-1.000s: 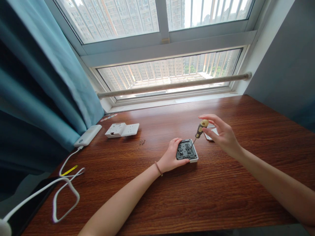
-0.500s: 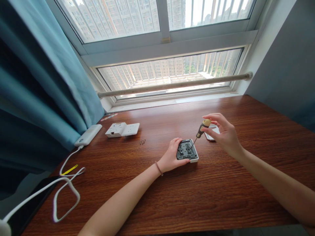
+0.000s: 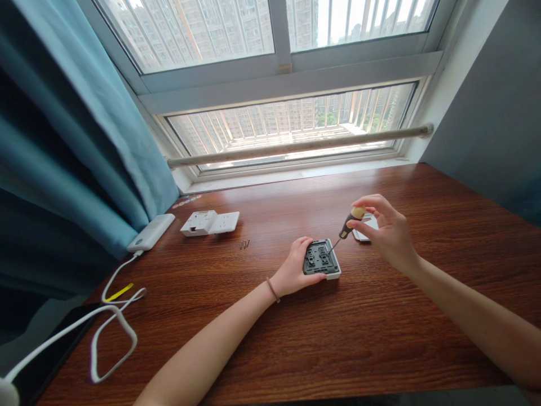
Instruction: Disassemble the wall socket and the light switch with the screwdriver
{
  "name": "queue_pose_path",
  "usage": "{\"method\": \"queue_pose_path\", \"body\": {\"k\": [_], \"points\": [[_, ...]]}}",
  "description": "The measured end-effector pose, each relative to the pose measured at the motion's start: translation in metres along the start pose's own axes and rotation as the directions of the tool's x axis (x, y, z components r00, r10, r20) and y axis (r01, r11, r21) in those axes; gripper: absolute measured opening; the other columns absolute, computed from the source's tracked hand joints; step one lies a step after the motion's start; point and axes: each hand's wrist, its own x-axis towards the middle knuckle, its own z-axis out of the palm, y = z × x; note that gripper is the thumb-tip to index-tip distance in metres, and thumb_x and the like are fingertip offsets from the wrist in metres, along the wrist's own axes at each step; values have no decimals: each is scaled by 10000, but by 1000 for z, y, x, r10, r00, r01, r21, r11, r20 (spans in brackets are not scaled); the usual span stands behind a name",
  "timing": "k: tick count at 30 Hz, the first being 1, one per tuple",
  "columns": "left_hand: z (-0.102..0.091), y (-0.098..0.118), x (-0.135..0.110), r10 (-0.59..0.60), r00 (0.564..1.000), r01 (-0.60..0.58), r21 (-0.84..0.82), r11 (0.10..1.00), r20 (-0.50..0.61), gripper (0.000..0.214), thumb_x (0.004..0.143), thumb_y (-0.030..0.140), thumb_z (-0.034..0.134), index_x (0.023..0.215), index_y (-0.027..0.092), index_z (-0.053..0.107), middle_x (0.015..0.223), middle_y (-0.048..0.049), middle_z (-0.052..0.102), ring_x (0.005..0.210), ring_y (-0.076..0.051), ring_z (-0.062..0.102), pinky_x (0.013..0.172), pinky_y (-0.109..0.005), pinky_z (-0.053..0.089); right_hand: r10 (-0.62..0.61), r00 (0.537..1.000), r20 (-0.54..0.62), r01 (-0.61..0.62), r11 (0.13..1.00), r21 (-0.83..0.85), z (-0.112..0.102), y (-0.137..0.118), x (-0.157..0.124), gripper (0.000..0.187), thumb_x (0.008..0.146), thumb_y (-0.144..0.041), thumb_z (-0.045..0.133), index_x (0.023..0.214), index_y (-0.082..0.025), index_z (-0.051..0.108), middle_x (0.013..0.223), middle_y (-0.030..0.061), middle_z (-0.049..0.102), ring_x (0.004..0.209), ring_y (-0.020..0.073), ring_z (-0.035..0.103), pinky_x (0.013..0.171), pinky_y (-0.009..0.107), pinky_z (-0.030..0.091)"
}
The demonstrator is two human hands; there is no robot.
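My left hand (image 3: pixel 296 268) grips a square wall switch (image 3: pixel 316 263) by its left side, thumb along the near edge and fingers over the far corner. The switch lies on the desk, white at the rim, with its dark grey inner face and two small mechanisms uppermost. A screwdriver (image 3: pixel 351 221) with a dark and yellow handle is pinched in my right hand (image 3: pixel 386 231). It leans to the right, and its tip meets the grey face near the right mechanism. Behind my right fingers lies a white frame-like plate (image 3: pixel 367 226), partly hidden.
Several screws (image 3: pixel 244 244) lie on the wooden desk (image 3: pixel 270 349) left of the switch. Beyond them sit a white socket box and plate (image 3: pixel 210 223). A white power bank (image 3: pixel 151 233) with a looping white cable (image 3: pixel 136 336) is by the blue curtain (image 3: pixel 105 113).
The screwdriver's handle has tilted slightly further right and down, and my right hand has shifted a little right with it. My left hand and the switch have stayed put.
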Motion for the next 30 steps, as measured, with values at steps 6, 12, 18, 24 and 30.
{"method": "queue_pose_path", "body": {"k": [6,12,18,24,30], "points": [[0,-1,0,-2,1000,2,3,1000,2,791,644,433,696,1287,176,313,1299,-143,336,1249,-279,316,1077,-445,265,25,993,116,-38,993,112,-3,-8,1,310,820,-209,565,1125,-242,524,1034,54,638,998,217,573,904,431,416],[0,0,0,-3,1000,3,-5,1000,1,784,643,418,700,1285,184,317,1297,-142,340,1248,-286,319,1072,-455,268,6,999,42,-5,1000,-26,-1,-6,0,204,770,-259,636,968,-233,593,986,41,615,931,212,573,889,417,420],[1,-1,0,-1,1000,1,-7,1000,-1,787,642,417,701,1286,183,316,1298,-143,338,1246,-285,320,1070,-458,270,38,999,34,-37,999,-24,-2,-2,1,282,765,-274,642,1037,-244,573,956,38,640,905,217,592,857,433,441],[1,-1,0,-7,1000,7,-2,1000,1,790,643,416,700,1291,183,313,1306,-146,333,1251,-284,315,1075,-457,262,26,995,101,-23,999,-32,-2,-8,2,223,846,-270,533,1066,-234,544,1073,57,609,992,214,562,912,428,409],[1,-2,0,0,1000,0,6,1000,9,795,648,430,693,1294,178,304,1309,-144,324,1258,-273,308,1082,-439,261,-4,1000,-10,2,981,-192,-3,0,1,245,753,-288,660,987,-245,598,935,30,605,896,219,573,870,424,437]]}}
